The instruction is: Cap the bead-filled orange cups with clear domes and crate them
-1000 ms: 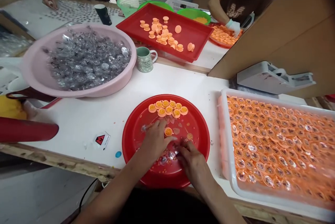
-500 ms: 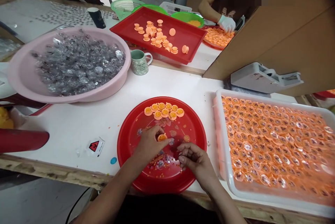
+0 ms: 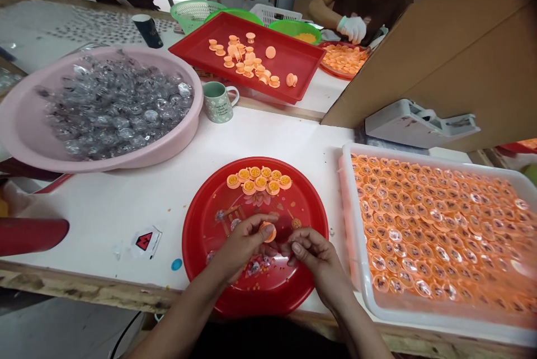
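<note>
Orange cup (image 3: 268, 232) is pinched between the thumb and fingers of the left hand (image 3: 263, 230), held over the middle of the red round tray (image 3: 293, 286). The left forearm slants in from the near left side of the tray, the back of its hand turned up and the fingers bent around the cup's far side, the thumb laid along its face. From the tray's near right side the right forearm reaches inward; the right hand (image 3: 291, 246) has its fingers curled and its thumb drawn in against them, just beside the left fingertips, though whether it grips something small cannot be told. Along the tray's far part sits a cluster of filled cups (image 3: 260, 183), and small orange bits (image 3: 255, 283) lie scattered in its near part. Right of the tray, on the white worktop (image 3: 126, 202), stands a white bin (image 3: 364, 269) packed with wrapped orange pieces (image 3: 419, 219).
</note>
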Available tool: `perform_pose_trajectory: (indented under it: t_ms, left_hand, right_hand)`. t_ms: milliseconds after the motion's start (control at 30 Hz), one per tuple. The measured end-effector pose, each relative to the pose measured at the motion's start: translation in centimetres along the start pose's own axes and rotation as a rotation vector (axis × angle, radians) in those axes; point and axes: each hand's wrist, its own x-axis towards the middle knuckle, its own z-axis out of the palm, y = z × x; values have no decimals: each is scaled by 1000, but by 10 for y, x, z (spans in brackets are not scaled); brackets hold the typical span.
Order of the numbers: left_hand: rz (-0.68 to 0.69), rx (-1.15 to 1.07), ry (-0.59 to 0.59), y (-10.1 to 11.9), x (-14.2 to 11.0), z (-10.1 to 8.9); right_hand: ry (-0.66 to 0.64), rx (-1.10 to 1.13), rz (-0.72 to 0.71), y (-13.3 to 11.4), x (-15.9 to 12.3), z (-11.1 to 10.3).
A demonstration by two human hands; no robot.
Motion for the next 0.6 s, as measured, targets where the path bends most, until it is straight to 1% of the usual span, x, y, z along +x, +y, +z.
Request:
perform_pose_trajectory:
  t_ms: [67, 167, 267, 367, 433, 500, 600]
  left_hand:
    - [-20, -70, -41, 4, -2, -1]
    - [-32, -112, -51, 9, -4, 1]
    - [-38, -115, -37, 10, -5, 4]
    - [-30, -160, -38, 6, -3, 7]
    - [-21, -187, -42, 2, -2, 8]
    - [-15, -149, -35, -3, 0, 10]
    - [-7, 7, -31, -7, 1, 14]
  right_hand:
    - [47, -68, -49, -1, 1, -2]
    - [105, -179, -114, -1, 3, -4]
    - [152, -146, -74, 0, 2, -4]
    - [130, -89, -41, -1, 3, -1]
    - [97, -114, -38, -3, 4, 2]
    - [103, -175, -61, -6, 5, 4]
    - [144, -311, -142, -7, 6, 4]
